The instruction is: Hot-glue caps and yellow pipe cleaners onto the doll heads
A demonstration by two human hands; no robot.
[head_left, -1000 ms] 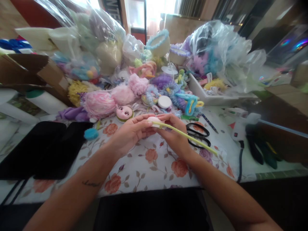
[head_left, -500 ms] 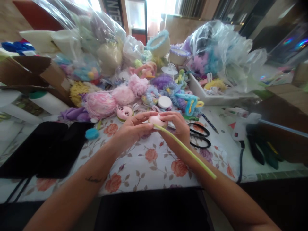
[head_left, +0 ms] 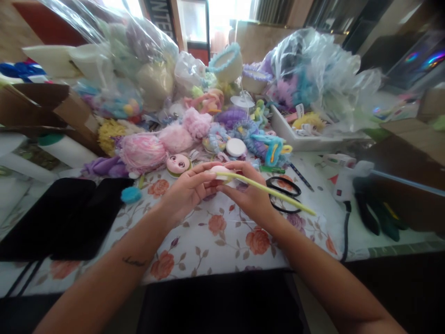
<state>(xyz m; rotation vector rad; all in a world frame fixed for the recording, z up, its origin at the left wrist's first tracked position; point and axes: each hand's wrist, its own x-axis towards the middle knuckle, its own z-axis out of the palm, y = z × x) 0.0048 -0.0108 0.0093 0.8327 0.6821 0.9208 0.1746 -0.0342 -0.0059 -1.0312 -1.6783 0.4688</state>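
Between my two hands, above the middle of the table, is a small pale round piece [head_left: 222, 170], partly covered by fingers. From it a yellow-green pipe cleaner [head_left: 278, 194] sticks out to the right, passing over my right hand and the scissors. My left hand [head_left: 189, 188] is closed on the left side of the round piece, thumb and fingers pinching it. On the other side my right hand [head_left: 250, 190] also grips it with curled fingers. Just beyond lies a doll face [head_left: 178, 163] with painted eyes and a green edge.
Black-handled scissors [head_left: 285, 195] lie right of my hands, near a pencil [head_left: 301, 177] and a white glue gun [head_left: 351, 178]. At left are a blue pompom [head_left: 131, 195] and a black tablet-like slab [head_left: 52, 218]. Yarn balls [head_left: 142, 153], a white tray [head_left: 299, 139] and plastic bags [head_left: 313, 65] crowd the back.
The round piece has turned in my fingers. The pipe cleaner's free end has swung upward, from over my right forearm to above the scissors' handles.
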